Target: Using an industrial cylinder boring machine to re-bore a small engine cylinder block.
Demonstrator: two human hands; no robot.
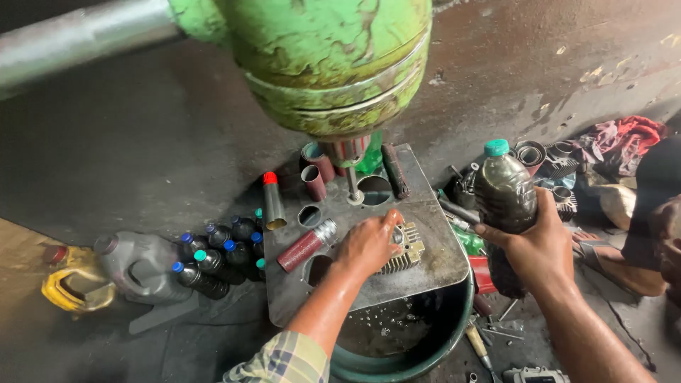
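My left hand (369,245) rests on top of a finned metal engine cylinder (406,250) that lies on a grey steel plate (425,213) with round holes. My right hand (543,245) grips a plastic bottle (505,191) of dark oil with a green cap, held upright to the right of the plate. Above the plate hangs a large green machine head (333,64) with a thin spindle (352,184) coming down onto the plate.
A red cylinder with a silver end (306,246) and maroon sleeves (314,170) lie on the plate. A green basin (411,340) of dark liquid sits underneath. Small dark bottles (216,255), a grey jug (138,266) and a yellow jug (71,280) stand left. Another person's foot (610,259) and engine parts (553,163) are right.
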